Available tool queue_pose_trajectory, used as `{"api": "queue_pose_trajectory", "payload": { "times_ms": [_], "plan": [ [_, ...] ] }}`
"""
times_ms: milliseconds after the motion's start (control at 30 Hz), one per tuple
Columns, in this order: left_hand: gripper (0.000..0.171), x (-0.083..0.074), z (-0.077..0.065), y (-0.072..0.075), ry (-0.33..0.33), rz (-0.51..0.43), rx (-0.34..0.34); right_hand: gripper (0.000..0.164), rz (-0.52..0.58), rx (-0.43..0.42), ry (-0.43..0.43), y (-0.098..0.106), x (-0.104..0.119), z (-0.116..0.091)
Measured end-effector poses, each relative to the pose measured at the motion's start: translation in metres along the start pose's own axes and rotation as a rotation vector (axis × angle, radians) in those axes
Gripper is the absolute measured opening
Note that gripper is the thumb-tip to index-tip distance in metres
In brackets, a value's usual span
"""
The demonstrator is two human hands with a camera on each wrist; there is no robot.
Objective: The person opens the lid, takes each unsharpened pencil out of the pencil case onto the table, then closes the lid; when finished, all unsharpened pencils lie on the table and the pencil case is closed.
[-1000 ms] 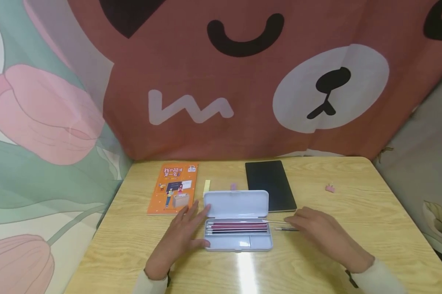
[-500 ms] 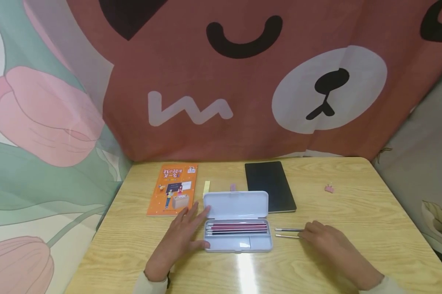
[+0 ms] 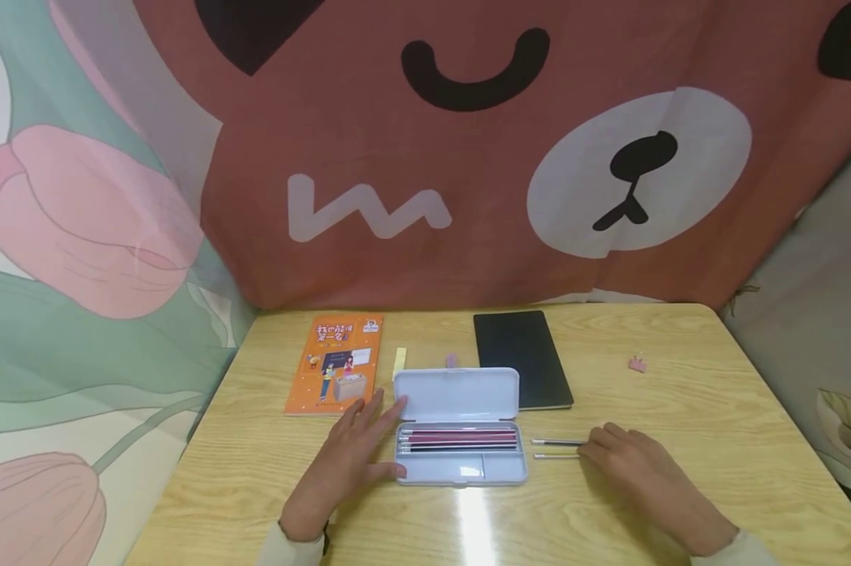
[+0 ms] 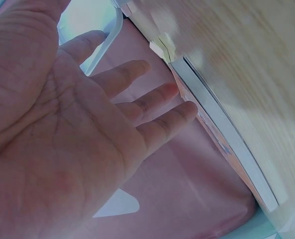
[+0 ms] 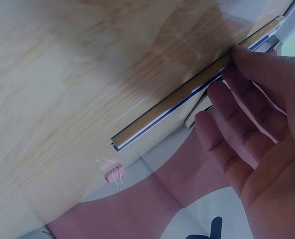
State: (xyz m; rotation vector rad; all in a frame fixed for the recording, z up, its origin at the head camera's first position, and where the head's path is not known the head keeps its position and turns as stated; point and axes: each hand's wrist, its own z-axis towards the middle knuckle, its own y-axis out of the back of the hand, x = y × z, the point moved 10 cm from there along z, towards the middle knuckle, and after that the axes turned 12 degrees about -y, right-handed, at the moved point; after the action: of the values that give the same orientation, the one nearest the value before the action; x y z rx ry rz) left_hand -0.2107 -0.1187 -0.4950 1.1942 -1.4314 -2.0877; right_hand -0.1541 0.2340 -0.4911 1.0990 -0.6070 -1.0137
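Note:
An open white pencil case (image 3: 432,470) lies mid-table in the head view, its lid (image 3: 456,393) tipped back. Several striped pencils (image 3: 460,440) lie side by side in its long compartment. My left hand (image 3: 343,464) spreads at the case's left side, index finger by the lid and thumb at the lower tray. To the right of the case, my right hand (image 3: 630,468) pinches a yellow pencil (image 5: 172,107) between thumb and index finger, down at the tabletop. Right alongside it lies a dark pencil (image 3: 555,442). Both pencils' far ends are hidden by the hand in the head view.
An orange book (image 3: 336,365) lies at back left, a black notebook (image 3: 524,358) behind the case. Between them are a yellow strip (image 3: 400,360) and a small purple item (image 3: 451,361), partly hidden by the lid. A pink binder clip (image 3: 637,363) sits at right.
My right hand has moved right and toward me, taking the light-coloured pencil from the case's right edge down beside the dark pencil on the table. The left hand has stayed put.

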Motion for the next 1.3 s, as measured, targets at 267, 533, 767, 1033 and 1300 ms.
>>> {"api": "queue_pose_trajectory", "payload": {
  "times_ms": [267,533,767,1033,1300],
  "plan": [
    [0.103,-0.001,-0.001,0.0,-0.016,0.009,-0.008,0.033,0.012,-0.036,0.003,0.001,-0.003,0.001],
    [0.103,-0.001,0.0,-0.002,-0.003,0.0,0.003,0.032,0.01,0.012,-0.031,0.003,-0.004,0.003],
    [0.101,-0.003,-0.001,0.001,-0.017,-0.003,0.0,0.021,0.13,0.018,-0.071,0.018,0.003,0.024],
    [0.102,-0.002,-0.001,0.0,-0.016,-0.013,0.001,0.015,0.168,0.143,-0.013,0.007,0.051,0.077],
    [0.102,0.0,0.0,-0.001,-0.011,-0.008,0.001,0.011,0.269,0.166,0.103,-0.011,0.111,0.119]
  ]
}}
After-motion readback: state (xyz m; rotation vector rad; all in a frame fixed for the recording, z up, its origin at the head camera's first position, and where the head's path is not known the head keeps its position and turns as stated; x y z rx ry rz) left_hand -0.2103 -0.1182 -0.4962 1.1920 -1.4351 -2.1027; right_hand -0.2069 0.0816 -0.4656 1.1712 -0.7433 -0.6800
